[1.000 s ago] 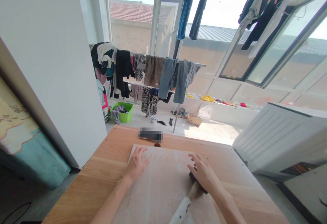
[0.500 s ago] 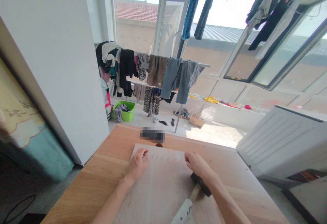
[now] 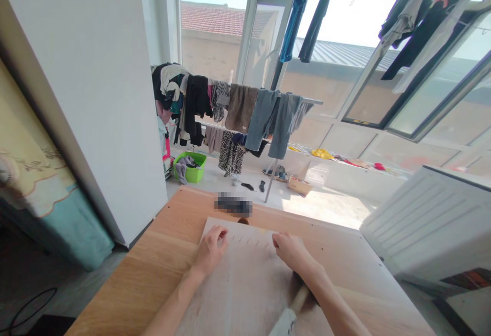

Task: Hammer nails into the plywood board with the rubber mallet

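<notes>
A pale board with a row of small nails near its far edge lies on a wooden table. My left hand rests on the board's far left corner, fingers curled at the first nails. My right hand sits on the board at the right end of the nail row, fingers bent down; whether it pinches anything is hidden. A hammer with a pale handle and dark head lies on the board under my right forearm.
A blurred dark object lies at the table's far edge. Beyond stand a laundry rack with clothes, a green basket, open windows and a white slatted panel at right. A white wall rises at left.
My right hand has slid left along the nail row, off the hammer head. The left hand has stayed at the board's corner. The view has shifted slightly.
</notes>
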`<move>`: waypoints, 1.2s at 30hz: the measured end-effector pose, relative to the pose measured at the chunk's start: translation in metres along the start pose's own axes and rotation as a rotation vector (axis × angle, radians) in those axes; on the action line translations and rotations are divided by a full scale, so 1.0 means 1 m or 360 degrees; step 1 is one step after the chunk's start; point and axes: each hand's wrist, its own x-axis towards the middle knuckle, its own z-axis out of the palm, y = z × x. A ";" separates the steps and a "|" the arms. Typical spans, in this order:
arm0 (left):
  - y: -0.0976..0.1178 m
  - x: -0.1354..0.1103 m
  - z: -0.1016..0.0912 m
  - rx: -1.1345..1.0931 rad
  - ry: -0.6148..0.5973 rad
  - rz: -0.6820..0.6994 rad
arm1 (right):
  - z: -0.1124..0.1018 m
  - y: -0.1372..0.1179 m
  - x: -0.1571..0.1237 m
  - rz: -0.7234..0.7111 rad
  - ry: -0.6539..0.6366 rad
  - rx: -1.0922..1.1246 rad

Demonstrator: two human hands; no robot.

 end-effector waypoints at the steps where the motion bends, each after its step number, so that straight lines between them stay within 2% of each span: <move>1: 0.000 0.000 0.000 -0.0003 0.0000 -0.0002 | -0.002 0.000 0.000 -0.0012 0.0022 0.0007; 6: -0.001 -0.001 0.000 -0.0021 -0.0009 -0.0017 | -0.004 -0.009 0.003 -0.0056 0.0103 0.0039; 12: 0.000 -0.001 0.000 -0.0058 -0.0015 -0.0037 | 0.005 -0.022 0.007 -0.0121 0.0031 0.0063; 18: -0.001 -0.002 0.001 -0.0066 -0.0049 -0.0074 | -0.004 -0.019 0.013 -0.0191 0.0086 0.0125; 26: 0.002 -0.002 -0.002 -0.0104 -0.0050 -0.0091 | 0.002 -0.045 0.020 -0.0246 -0.0003 0.0136; 32: 0.003 -0.002 -0.002 -0.0109 -0.0047 -0.0105 | -0.008 -0.045 0.024 -0.0284 0.0030 0.0179; 36: 0.004 -0.001 -0.002 -0.0144 -0.0042 -0.0101 | -0.003 -0.052 0.031 -0.0336 0.0029 0.0222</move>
